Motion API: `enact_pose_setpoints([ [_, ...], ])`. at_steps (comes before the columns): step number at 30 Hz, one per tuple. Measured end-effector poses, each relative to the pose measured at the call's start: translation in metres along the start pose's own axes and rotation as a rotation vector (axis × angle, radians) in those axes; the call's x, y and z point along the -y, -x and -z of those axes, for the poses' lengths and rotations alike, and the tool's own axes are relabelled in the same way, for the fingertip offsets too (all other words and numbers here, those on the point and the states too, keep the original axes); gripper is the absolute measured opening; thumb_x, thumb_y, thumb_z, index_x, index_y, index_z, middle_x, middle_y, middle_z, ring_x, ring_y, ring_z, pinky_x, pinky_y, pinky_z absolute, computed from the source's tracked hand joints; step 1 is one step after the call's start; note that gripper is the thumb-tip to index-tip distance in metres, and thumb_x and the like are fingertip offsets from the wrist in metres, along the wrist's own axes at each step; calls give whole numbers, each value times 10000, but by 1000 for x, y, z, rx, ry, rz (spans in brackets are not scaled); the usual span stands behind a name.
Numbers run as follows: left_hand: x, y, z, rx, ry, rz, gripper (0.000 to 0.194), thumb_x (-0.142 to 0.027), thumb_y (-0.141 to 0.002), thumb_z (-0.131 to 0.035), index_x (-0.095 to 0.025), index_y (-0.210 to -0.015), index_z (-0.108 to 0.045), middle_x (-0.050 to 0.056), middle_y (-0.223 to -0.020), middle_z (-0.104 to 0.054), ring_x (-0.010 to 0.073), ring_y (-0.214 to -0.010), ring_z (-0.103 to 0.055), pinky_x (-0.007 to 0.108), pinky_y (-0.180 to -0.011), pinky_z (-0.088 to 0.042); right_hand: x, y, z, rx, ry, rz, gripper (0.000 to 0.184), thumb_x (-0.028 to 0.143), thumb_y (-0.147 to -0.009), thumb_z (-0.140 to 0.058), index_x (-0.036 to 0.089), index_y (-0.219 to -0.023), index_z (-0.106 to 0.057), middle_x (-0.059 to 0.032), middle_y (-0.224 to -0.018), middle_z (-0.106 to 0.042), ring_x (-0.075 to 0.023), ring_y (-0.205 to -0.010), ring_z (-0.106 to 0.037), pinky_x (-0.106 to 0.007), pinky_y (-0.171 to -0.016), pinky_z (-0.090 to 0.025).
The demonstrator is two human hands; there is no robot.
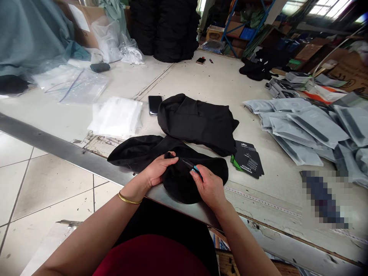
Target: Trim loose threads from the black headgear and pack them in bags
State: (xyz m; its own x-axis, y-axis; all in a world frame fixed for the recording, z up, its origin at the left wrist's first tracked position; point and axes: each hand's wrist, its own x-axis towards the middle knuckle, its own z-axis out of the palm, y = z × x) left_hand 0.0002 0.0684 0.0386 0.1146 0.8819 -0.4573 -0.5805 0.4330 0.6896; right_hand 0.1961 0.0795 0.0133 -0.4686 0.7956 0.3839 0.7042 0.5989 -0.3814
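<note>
Grey plastic packets (299, 126), a smartphone (154, 105)

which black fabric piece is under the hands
The nearer black fabric piece, bunched between the left hand and right hand at the table edge; the other black fabric piece lies farther away, untouched by either.

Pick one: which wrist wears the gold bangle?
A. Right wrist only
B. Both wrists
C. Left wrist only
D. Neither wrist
C. The gold bangle circles the wrist of the left hand, which grips the black fabric, while the wrist of the right hand, which holds a small teal-handled tool, is bare.
</note>
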Motion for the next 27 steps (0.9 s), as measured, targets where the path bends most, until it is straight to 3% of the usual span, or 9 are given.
enact_pose_setpoints([
  [6,-1,2,-2,-25,1,-2,256,-174,-626,-761,-173,-794,-568,-14,-684,-591,112,-616,-579,205,-608,-479,-1,1,6,-25,-122,-30,248,353,-922,-430,181,-953,-606,-44,-850,-671,-147,-742,-631,-234,-670,-458],
  [9,-3,3,-2,-55,10,14,249,-159,-639,-748,-173,-838,-600,2,-713,-616,126,-650,-601,217,-634,-499,-17,12,18,-168,-142,-264,298,432,-874,-489,190,-997,-610,-42,-851,-671,-159,-723,-619,-259,-679,-471],
  [11,-4,5,-2,-67,-4,27,276,-164,-653,-738,-173,-906,-629,23,-749,-643,147,-686,-622,231,-651,-512,-38,26,28,-301,-74,-458,371,490,-836,-514,181,-1017,-612,-51,-835,-669,-170,-689,-605,-283,-671,-472],
  [13,-4,6,-2,-66,-29,33,320,-177,-669,-729,-175,-979,-647,50,-810,-671,173,-739,-642,243,-668,-522,-64,44,40,-352,35,-563,413,516,-828,-498,166,-1010,-620,-66,-818,-665,-183,-679,-591,-306,-672,-466],
  [16,-4,8,-2,-82,-47,28,337,-191,-682,-723,-177,-1014,-665,71,-886,-691,194,-809,-656,236,-687,-529,-99,73,53,-305,238,-541,442,518,-843,-438,139,-945,-639,-111,-816,-659,-231,-754,-583,-358,-720,-452],
  [19,-3,7,-1,-123,-32,15,329,-195,-696,-715,-182,-1022,-672,71,-918,-695,204,-871,-654,231,-712,-535,-114,93,57,-285,384,-485,434,494,-851,-418,130,-903,-649,-146,-901,-664,-272,-870,-577,-411,-800,-433],
  [23,-2,6,-1,-173,2,12,328,-170,-720,-684,-186,-1047,-663,72,-954,-692,210,-903,-648,253,-742,-542,-106,94,52,-377,445,-475,373,397,-858,-424,133,-1016,-636,-167,-1131,-616,-303,-1059,-530,-492,-913,-375],
  [25,-2,6,-2,-177,11,11,313,-161,-733,-672,-181,-1045,-664,75,-966,-691,205,-894,-651,251,-745,-542,-95,85,49,-419,334,-465,350,360,-849,-441,134,-1049,-618,-167,-1141,-608,-284,-1071,-527,-481,-926,-383],
  [27,-3,7,-3,-179,12,8,295,-156,-742,-664,-178,-1036,-667,76,-966,-692,198,-883,-654,240,-740,-542,-84,74,45,-409,119,-503,337,352,-832,-471,143,-1062,-599,-148,-1071,-631,-240,-956,-573,-421,-849,-453],
])
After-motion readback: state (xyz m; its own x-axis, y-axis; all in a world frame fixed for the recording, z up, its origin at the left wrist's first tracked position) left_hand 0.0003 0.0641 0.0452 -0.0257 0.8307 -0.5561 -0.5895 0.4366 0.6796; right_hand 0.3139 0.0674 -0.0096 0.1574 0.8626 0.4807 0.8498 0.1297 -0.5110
